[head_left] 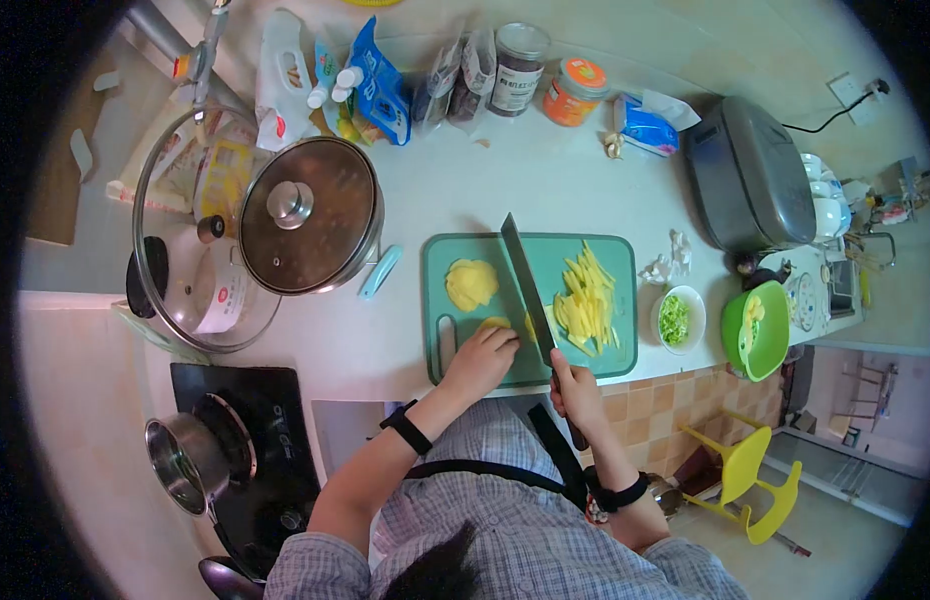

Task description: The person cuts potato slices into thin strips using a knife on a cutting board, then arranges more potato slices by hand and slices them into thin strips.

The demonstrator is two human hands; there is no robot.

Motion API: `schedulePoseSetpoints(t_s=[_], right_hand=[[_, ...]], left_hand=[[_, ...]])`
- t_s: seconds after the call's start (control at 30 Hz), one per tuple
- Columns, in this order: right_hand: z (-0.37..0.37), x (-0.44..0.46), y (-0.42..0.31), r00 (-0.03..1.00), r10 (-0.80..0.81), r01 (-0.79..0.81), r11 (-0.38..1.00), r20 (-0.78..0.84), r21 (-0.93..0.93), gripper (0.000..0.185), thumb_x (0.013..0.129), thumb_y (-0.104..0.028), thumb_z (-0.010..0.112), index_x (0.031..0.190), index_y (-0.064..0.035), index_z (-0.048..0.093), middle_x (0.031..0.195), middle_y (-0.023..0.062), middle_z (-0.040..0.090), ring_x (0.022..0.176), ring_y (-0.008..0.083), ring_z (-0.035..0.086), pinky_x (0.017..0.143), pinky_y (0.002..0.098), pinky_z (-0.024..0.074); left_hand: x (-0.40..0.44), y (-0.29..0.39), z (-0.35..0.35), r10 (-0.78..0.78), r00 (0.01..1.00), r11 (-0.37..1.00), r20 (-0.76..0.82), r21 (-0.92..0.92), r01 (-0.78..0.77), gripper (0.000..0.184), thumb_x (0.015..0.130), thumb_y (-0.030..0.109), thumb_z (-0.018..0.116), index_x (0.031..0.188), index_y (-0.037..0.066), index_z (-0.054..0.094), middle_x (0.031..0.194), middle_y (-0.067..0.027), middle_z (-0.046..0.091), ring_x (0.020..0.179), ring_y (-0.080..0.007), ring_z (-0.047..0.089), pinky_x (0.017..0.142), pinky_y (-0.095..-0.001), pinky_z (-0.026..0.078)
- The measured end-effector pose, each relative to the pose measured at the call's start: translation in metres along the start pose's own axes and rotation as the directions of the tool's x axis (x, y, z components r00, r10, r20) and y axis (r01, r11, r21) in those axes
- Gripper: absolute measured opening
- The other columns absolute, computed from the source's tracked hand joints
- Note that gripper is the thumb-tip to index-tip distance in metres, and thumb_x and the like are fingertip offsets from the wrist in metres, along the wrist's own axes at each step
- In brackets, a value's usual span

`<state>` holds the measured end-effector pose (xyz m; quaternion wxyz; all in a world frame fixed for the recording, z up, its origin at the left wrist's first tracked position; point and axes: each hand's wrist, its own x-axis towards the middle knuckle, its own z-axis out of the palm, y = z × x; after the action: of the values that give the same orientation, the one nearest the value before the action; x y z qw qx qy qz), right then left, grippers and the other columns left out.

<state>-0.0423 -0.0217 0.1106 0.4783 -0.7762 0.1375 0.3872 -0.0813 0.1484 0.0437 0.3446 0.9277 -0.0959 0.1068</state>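
A green cutting board (530,245) lies on the white counter in front of me. My right hand (577,398) is wrapped round the handle of a kitchen knife (526,285), its long blade pointing away across the middle of the board. On the board's near left part, my left hand (482,358) has its fingers curled down over a yellow potato slice (496,323), which is partly hidden. A flat stack of potato slices (471,285) sits beyond that hand. Right of the blade is a pile of potato strips (587,300).
A white bowl of chopped greens (675,319) and a green basin (755,330) stand right of the board. Leftward are a lidded pan (310,215), a teal-handled peeler (381,272) and a saucepan (188,463) by the black cooktop. Jars, bags and a grey appliance (750,175) line the back.
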Motion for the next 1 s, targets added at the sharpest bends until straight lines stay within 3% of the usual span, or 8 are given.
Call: schedulePoseSetpoints(t_s=[0.27,0.33,0.47,0.53,0.67,0.77,0.83,1.0], right_hand=[[0.007,-0.001,0.003,0.999,0.028,-0.029,0.999,-0.023,-0.036,0.06,0.087,-0.053,0.044,0.055,-0.0032,0.048,0.044,0.0043,0.043,0.037,0.0133,0.042,0.038,0.0279,0.0328],[0.013,0.0,0.008,0.992,-0.087,0.076,0.99,-0.087,-0.119,0.062,0.087,-0.053,0.042,0.055,-0.0008,0.048,0.044,0.0062,0.043,0.038,0.0167,0.043,0.04,0.0307,0.0348],[0.009,0.012,0.008,0.995,-0.076,0.068,0.99,-0.059,-0.122,0.064,0.087,-0.054,0.042,0.056,0.0016,0.05,0.044,0.0075,0.043,0.04,0.0199,0.045,0.043,0.0328,0.0368],[0.009,0.016,0.0,0.992,-0.118,0.117,0.992,-0.042,-0.045,0.058,0.088,-0.053,0.042,0.054,-0.0063,0.042,0.044,0.0004,0.038,0.034,0.0095,0.036,0.033,0.0245,0.0292],[0.007,0.013,-0.006,0.996,-0.08,0.079,0.996,-0.028,-0.04,0.058,0.088,-0.053,0.042,0.054,-0.0064,0.042,0.043,0.0004,0.038,0.033,0.0099,0.036,0.033,0.0249,0.0293],[-0.009,0.006,0.003,0.99,-0.118,0.102,0.976,-0.073,-0.191,0.058,0.088,-0.054,0.042,0.055,-0.0067,0.042,0.044,0.0003,0.038,0.034,0.0099,0.036,0.034,0.0247,0.0296],[-0.019,0.001,0.007,0.999,0.013,-0.015,0.998,-0.029,-0.062,0.062,0.086,-0.056,0.043,0.056,-0.0021,0.049,0.045,0.0042,0.044,0.037,0.0147,0.042,0.038,0.0289,0.0341],[-0.011,-0.007,0.007,0.999,0.004,-0.004,1.0,0.04,0.005,0.06,0.086,-0.054,0.045,0.056,-0.0022,0.049,0.046,0.0025,0.043,0.039,0.0131,0.042,0.039,0.0272,0.034]], left_hand=[[-0.007,-0.012,-0.006,-0.042,0.999,0.999,0.016,0.012,0.042,0.018,0.075,0.009,0.058,0.091,0.004,0.061,0.098,-0.0063,0.057,0.094,-0.0235,0.054,0.08,-0.0353,0.045],[-0.006,-0.01,-0.012,-0.053,0.998,0.997,0.021,0.058,0.052,0.018,0.075,0.009,0.059,0.092,0.005,0.062,0.098,-0.0058,0.057,0.094,-0.0239,0.053,0.08,-0.0355,0.045],[-0.006,-0.012,-0.015,-0.106,0.993,0.994,0.041,-0.005,0.107,0.018,0.075,0.009,0.059,0.092,0.005,0.062,0.098,-0.0053,0.056,0.095,-0.0246,0.053,0.081,-0.0357,0.045],[-0.006,-0.01,-0.02,-0.118,0.993,0.991,-0.013,0.063,0.118,0.022,0.071,0.007,0.059,0.093,0.005,0.061,0.097,-0.006,0.055,0.092,-0.0236,0.053,0.079,-0.0337,0.046],[-0.012,-0.013,-0.022,-0.147,0.989,0.981,-0.024,0.121,0.149,0.027,0.072,0.009,0.061,0.099,0.005,0.058,0.101,-0.0058,0.052,0.094,-0.0241,0.053,0.08,-0.0348,0.045],[-0.018,-0.017,-0.023,-0.202,0.979,0.975,0.027,0.102,0.198,0.032,0.073,0.01,0.063,0.103,0.005,0.056,0.104,-0.0069,0.051,0.095,-0.0247,0.052,0.082,-0.0352,0.045],[-0.022,-0.017,-0.024,-0.262,0.964,0.962,0.044,0.09,0.258,0.033,0.073,0.011,0.063,0.104,0.004,0.055,0.104,-0.0075,0.051,0.098,-0.0248,0.052,0.083,-0.0351,0.044],[-0.024,-0.016,-0.024,-0.31,0.95,0.95,0.033,0.038,0.309,0.034,0.073,0.01,0.063,0.105,0.003,0.055,0.106,-0.0086,0.051,0.1,-0.0261,0.051,0.084,-0.0363,0.044]])
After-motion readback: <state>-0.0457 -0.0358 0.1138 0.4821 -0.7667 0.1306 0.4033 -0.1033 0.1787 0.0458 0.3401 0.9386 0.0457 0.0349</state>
